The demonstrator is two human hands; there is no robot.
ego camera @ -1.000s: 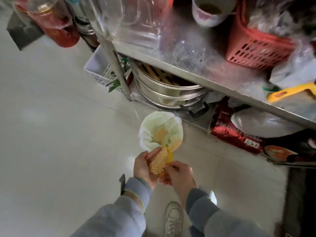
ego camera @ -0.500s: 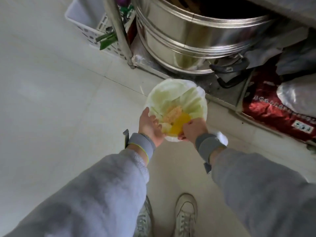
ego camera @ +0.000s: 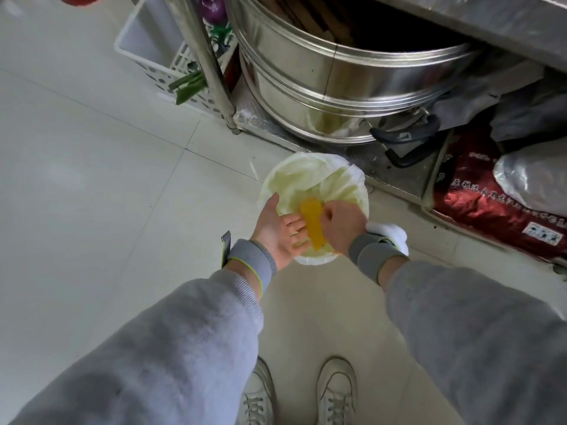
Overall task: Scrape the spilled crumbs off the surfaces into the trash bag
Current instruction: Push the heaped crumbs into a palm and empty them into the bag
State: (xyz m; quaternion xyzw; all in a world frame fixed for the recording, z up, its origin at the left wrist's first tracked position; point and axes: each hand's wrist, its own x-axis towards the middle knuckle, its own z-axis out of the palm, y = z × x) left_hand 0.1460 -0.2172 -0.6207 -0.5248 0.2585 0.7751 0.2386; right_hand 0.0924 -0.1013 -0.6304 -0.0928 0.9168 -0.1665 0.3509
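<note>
A pale green-white trash bag (ego camera: pixel 316 179) stands open on the floor, mouth facing up. My right hand (ego camera: pixel 343 227) grips a yellow scraper (ego camera: pixel 312 220) over the bag's near rim. The scraper's flat face rests against the fingers of my left hand (ego camera: pixel 279 233), which is palm up with fingers spread and holds nothing. No crumbs show on the scraper or on my palm. A white cloth (ego camera: pixel 389 233) lies beneath my right wrist.
Just behind the bag stands a large stacked steel steamer pot (ego camera: pixel 340 78) on the lower shelf of a steel table, beside the table leg (ego camera: pixel 214 75). A white plastic basket (ego camera: pixel 153 56) sits left, a red sack (ego camera: pixel 491 204) right. My shoes (ego camera: pixel 336 391) are on pale tiled floor.
The camera dropped closer to the floor and both hands moved down over the bag. The heap of crumbs on the scraper is gone, and my left hand has opened flat against it.
</note>
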